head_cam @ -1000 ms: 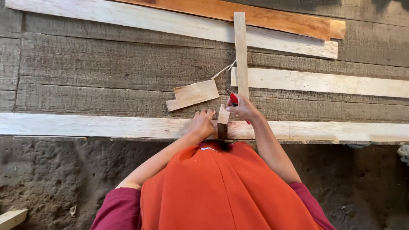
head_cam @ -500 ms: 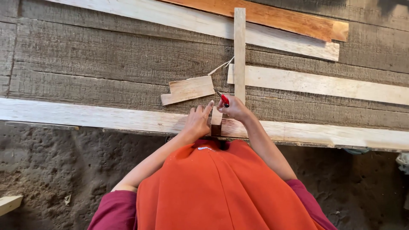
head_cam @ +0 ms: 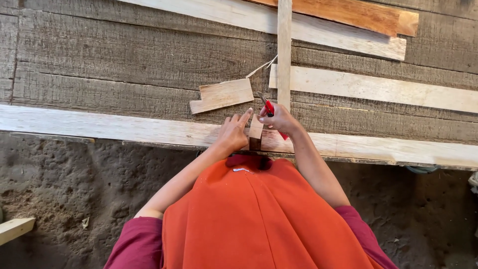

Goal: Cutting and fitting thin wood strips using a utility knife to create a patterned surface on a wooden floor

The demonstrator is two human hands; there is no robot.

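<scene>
The small wood block (head_cam: 255, 128), light and stiff, stood at six o'clock on the workbench's pale front plank (head_cam: 99, 125), pinched by the left hand (head_cam: 234, 133) while the right hand (head_cam: 280, 119) clenched a red-handled knife (head_cam: 269, 108); best held by its flat sides.

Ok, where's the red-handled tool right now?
In the head view, centre frame: the red-handled tool is in the right hand, beside the upright thin strip, right of the notched wood piece.

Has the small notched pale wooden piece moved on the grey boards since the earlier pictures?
No. The small notched pale wooden piece keeps its place just left of the upright narrow pale wooden strip, with the same gap; only the camera view shifted.
</scene>
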